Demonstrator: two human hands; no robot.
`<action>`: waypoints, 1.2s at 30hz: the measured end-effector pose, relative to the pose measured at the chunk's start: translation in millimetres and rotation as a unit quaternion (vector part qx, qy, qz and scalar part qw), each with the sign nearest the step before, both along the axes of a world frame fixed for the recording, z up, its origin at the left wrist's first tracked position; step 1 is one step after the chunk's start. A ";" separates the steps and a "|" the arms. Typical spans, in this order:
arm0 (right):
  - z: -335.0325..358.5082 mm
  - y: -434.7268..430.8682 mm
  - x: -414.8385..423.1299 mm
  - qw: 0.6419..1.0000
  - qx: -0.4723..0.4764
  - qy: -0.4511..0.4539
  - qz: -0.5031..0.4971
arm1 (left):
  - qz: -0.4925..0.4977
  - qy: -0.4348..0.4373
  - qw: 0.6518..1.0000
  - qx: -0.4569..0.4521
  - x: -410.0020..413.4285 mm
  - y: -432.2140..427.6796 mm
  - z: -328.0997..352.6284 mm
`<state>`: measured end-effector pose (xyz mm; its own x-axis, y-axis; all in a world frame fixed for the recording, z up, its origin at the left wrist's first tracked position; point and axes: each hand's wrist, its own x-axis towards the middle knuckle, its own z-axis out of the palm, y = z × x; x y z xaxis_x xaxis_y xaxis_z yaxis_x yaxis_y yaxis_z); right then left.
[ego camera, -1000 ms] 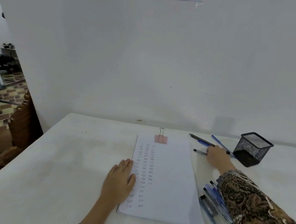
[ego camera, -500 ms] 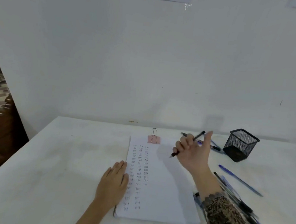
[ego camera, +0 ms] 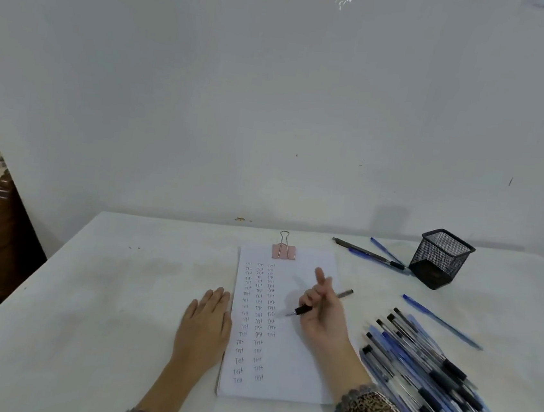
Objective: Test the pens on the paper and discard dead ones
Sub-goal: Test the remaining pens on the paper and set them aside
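While over smooth paper [ego camera: 297, 369], slim pen [ego camera: 302, 309]

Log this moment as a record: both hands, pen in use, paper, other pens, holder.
paper: three columns of small written words, right side blank, pink binder clip at top
left hand: flat on the table, beside the paper's left edge
right hand: grips black-grip pen, tip aimed at the sheet; contact unclear
pen pile: on the table, right of the paper
blue pen: alone beyond the pile
far pens: a few beside the black mesh holder
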<state>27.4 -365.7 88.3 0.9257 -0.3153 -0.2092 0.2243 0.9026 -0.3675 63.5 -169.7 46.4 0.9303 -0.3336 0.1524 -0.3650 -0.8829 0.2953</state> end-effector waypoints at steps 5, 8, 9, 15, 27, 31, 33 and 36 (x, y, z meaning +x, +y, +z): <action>-8.9 3.0 -2.8 0.989 -0.122 0.063 0.062 | -0.003 0.002 1.000 -0.008 -1.1 -0.1 -1.3; -4.5 7.8 -9.0 0.980 -0.171 0.067 0.075 | -0.001 0.008 1.000 0.000 -1.8 0.4 -0.4; -4.6 8.5 -9.3 0.976 -0.195 0.066 0.072 | 0.000 0.010 1.000 0.001 -1.5 0.0 -0.2; -13.7 18.7 -11.6 0.886 -0.457 0.069 0.035 | 0.006 0.007 1.000 0.007 -2.3 -2.0 0.9; -17.3 38.6 -18.5 0.806 -0.589 0.063 0.012 | 0.011 0.005 1.000 0.003 -3.7 -3.7 2.9; -19.1 38.8 -18.0 0.793 -0.606 0.066 -0.002 | 0.011 0.002 1.000 -0.001 -5.5 -3.8 3.5; -19.2 38.5 -17.5 0.787 -0.613 0.067 0.006 | 0.010 0.002 1.000 -0.006 -4.3 -3.4 2.5; -19.4 38.1 -17.9 0.786 -0.614 0.070 0.017 | 0.008 -0.001 1.000 -0.002 -3.6 -3.6 1.8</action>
